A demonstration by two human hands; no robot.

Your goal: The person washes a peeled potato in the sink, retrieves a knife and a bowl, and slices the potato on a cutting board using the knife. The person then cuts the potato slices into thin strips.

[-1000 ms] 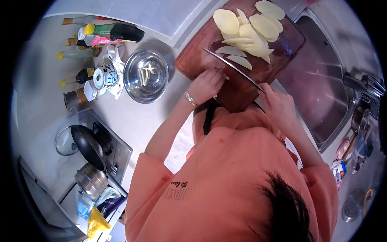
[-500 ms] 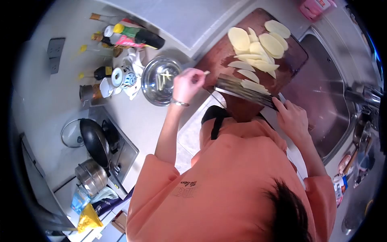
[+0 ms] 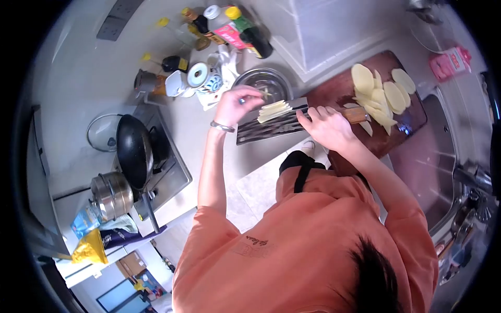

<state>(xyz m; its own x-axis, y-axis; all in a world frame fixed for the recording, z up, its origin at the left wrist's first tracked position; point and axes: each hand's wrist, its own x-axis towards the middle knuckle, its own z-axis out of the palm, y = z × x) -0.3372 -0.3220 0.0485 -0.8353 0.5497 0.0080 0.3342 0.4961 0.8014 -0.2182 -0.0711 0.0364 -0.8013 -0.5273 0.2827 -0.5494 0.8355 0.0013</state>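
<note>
My right hand (image 3: 330, 126) grips a cleaver where its wooden handle (image 3: 356, 115) meets the blade. The broad dark blade (image 3: 284, 128) is held out level over the counter beside the steel bowl (image 3: 286, 82), with a row of pale potato strips (image 3: 274, 111) lying on it. My left hand (image 3: 237, 107) is curled at the bowl's near edge, fingertips close to the strips; what they pinch, if anything, is hidden. A few pale strips show inside the bowl. Potato slices (image 3: 395, 97) are spread on the brown cutting board (image 3: 334, 91) to the right.
Sauce bottles (image 3: 253, 39) and a patterned jar (image 3: 209, 78) stand behind the bowl. At left, a black wok (image 3: 134, 151) and a steel pot (image 3: 113, 196) sit by the stove. The sink (image 3: 417, 148) lies at right, with a pink container (image 3: 450, 63) beyond the board.
The cleaver has moved left, off the board to beside the bowl, carrying the strips. My right hand has shifted up toward its blade. The view has turned.
</note>
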